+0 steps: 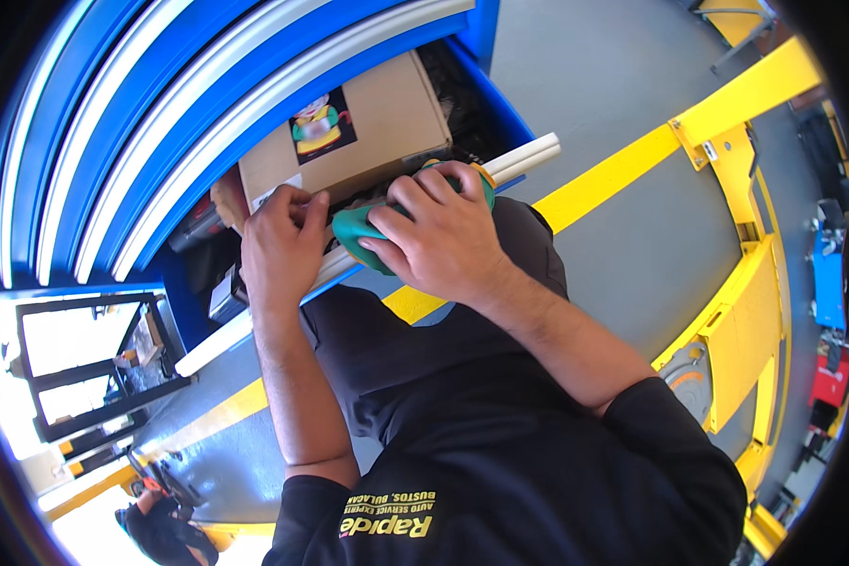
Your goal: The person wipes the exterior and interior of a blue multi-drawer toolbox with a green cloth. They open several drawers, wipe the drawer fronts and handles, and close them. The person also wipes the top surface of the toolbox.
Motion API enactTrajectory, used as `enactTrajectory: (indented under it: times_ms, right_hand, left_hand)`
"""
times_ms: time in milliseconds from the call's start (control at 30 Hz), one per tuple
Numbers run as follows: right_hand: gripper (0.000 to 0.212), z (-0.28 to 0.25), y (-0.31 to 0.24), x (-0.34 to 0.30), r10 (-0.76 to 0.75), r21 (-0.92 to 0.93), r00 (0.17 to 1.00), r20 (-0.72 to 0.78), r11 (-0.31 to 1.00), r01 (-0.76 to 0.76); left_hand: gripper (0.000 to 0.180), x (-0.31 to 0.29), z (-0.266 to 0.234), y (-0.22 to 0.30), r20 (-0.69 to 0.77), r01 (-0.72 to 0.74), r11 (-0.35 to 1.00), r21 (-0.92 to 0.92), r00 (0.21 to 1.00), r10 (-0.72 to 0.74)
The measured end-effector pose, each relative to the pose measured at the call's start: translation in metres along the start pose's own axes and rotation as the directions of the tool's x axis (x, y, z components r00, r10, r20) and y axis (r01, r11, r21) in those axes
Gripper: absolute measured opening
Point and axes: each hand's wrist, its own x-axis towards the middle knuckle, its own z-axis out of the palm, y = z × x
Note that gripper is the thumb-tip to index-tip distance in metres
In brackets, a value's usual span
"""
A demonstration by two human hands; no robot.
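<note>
Here right hand fingers clenched round teal-green pad; left hand fingers released.

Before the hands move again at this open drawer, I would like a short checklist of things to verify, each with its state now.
1. Right hand has a grip on the green object: ok, the fingers wrap over it.
2. Left hand is steady: ok, it rests at the drawer's front edge, fingertips against the cardboard box.
3. Blue drawer is open far enough: ok, the box lies exposed inside.
4. What the green object is, and whether it is whole: cannot tell, the hand hides most of it.
5. Fingers clear of pinching at the drawer edge: cannot tell.
6. Grey floor beside the yellow lift arm free: ok, where visible.
</note>
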Motion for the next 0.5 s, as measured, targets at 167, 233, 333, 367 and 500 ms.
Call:
enactTrajectory:
  times_ms: [167, 233, 333, 367, 500]
  right_hand:
    - [0.017, -0.056, 0.099, -0.02, 0.143, -0.286, 0.99, 0.01, 0.949, -0.134]
    - [0.02, -0.072, 0.128, -0.03, 0.264, -0.33, 0.964, -0.021, 0.909, -0.256]
    - [0.021, -0.054, 0.102, -0.029, 0.262, -0.342, 0.959, -0.11, 0.896, -0.284]
    - [0.018, -0.044, 0.09, -0.028, 0.258, -0.297, 0.954, -0.155, 0.908, -0.294]
    - [0.015, -0.061, 0.113, -0.024, 0.1, -0.14, 0.994, -0.031, 0.985, -0.104]
  left_hand:
    - [0.026, -0.004, -0.004, 0.005, 0.03, 0.03, 0.999, -0.019, 0.999, -0.03]
    - [0.026, -0.003, -0.003, 0.009, 0.026, 0.006, 1.0, -0.029, 1.0, -0.005]
    - [0.029, 0.0, 0.0, 0.012, 0.031, 0.007, 1.0, -0.017, 0.999, -0.006]
    - [0.029, -0.001, 0.0, 0.011, 0.027, 0.008, 1.0, -0.006, 1.0, -0.008]
    - [0.027, -0.002, -0.003, 0.007, 0.028, 0.014, 1.0, -0.023, 1.0, -0.013]
